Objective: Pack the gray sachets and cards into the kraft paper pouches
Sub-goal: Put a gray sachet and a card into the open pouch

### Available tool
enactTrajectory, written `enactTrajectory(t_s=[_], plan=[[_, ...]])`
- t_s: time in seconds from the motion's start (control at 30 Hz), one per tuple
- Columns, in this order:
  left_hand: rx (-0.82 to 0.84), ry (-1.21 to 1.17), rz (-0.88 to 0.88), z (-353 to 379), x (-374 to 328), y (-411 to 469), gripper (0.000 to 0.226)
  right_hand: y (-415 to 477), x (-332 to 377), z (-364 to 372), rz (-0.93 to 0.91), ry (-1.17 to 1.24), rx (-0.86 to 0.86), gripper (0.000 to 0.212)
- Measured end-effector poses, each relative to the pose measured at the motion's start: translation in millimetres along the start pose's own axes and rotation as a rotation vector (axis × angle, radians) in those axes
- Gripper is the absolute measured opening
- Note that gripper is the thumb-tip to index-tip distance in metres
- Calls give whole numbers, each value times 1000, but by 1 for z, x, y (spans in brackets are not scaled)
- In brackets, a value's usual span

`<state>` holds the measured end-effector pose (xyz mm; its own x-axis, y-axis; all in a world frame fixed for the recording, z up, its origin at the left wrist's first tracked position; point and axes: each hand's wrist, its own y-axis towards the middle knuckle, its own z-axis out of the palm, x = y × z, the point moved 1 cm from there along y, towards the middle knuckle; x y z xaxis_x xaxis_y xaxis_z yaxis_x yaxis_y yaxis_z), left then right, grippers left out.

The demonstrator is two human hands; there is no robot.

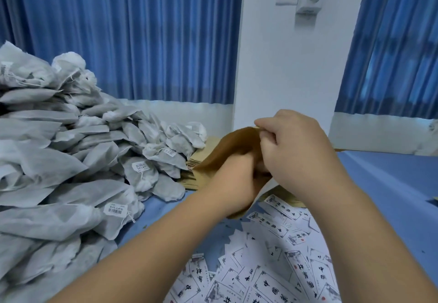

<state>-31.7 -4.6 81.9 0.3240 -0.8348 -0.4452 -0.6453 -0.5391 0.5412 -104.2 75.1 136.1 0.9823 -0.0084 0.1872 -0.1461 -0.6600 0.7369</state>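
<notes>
Spreading the mouth wide was what the step called for, we judged, so a sachet could slide in without snagging. At our left the gray sachets lay heaped on the surface, with a stack of flat pouches just beside them. Above that stack we held one pouch off the surface. Our left hand was curled round its lower part, fingertips hidden in the paper. Our right hand pinched the upper edge, fingers bent tight; drawing that lip away from the left hand would, we thought, open it cleanly. Below both hands the cards lay scattered.
</notes>
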Motion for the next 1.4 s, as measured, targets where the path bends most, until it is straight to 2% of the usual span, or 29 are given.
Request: enactTrajectory(t_s=[0.07,0.17,0.23,0.3,0.37,0.4,0.47,0.53,0.57,0.73,0.8,0.87,0.93,1.03,1.13,1.3,1.4], plan=[[-42,-81,103,-7,5,-15,37,1,-5,1,24,9,-69,23],[-126,26,204,-16,7,-30,15,0,-9,9,69,46,-114,21],[-245,81,260,-26,19,-39,20,-1,-13,15,115,49,-80,23],[-367,87,194,-39,37,-48,19,-1,-20,18,169,53,-54,24],[-405,161,-4,-48,65,-51,15,-1,-24,20,207,56,-48,21],[-340,258,-134,-48,83,-50,14,-1,-26,21,216,60,-44,19],[-59,539,-365,-40,117,-51,22,-1,-26,24,221,72,-31,18],[219,743,-497,-24,142,-54,44,-2,-25,26,219,83,-21,18],[261,795,-521,-17,151,-55,49,-2,-24,26,217,87,-16,18],[104,824,-600,-11,167,-45,29,-1,-27,27,217,111,-6,17],[118,877,-614,-12,166,-42,27,-1,-28,26,214,115,1,17],[111,897,-594,-14,158,-40,35,-1,-29,25,211,124,3,17],[48,800,-589,-23,144,-41,37,-1,-30,26,211,129,6,16],[-199,497,-535,-47,110,-45,34,-1,-30,27,222,128,21,17],[-335,195,-434,-72,68,-51,30,-2,-30,27,231,143,28,17],[-359,-93,-328,-104,7,-58,31,-1,-31,23,256,156,31,16],[-294,-126,-307,-96,-16,-58,21,-2,-31,22,263,160,37,15]])
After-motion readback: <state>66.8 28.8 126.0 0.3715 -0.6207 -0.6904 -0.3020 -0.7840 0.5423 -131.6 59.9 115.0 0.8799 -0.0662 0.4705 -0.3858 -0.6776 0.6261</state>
